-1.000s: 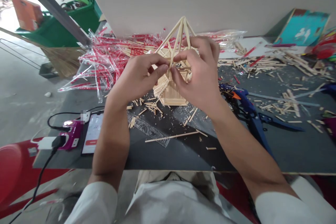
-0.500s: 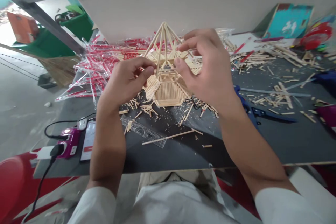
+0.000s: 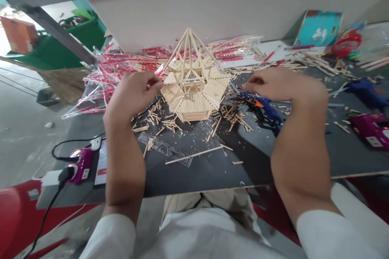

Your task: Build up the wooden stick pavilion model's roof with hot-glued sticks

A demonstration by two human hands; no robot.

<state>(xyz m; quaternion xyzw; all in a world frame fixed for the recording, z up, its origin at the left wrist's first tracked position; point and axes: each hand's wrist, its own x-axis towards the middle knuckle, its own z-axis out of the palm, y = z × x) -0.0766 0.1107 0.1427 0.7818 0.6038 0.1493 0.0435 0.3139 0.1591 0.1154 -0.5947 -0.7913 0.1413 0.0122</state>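
Nearest you, a clear ruler [image 3: 161, 149] lies on the dark board [image 3: 194, 178], and your left forearm hides part of a phone [image 3: 101, 162]. Your left hand [image 3: 132, 97] has its fingers [image 3: 152, 81] curled together at the left edge of the peaked stick model [image 3: 191, 89], which stands mid-board; contact is hard to make out. Your right hand [image 3: 288, 89] is blurred, its fingers [image 3: 261, 83] lying together and pinching nothing visible, near the model's right side. Below them, a blue glue gun [image 3: 264, 109] is partly hidden. Beyond the model lie red-striped plastic packets [image 3: 121, 73].
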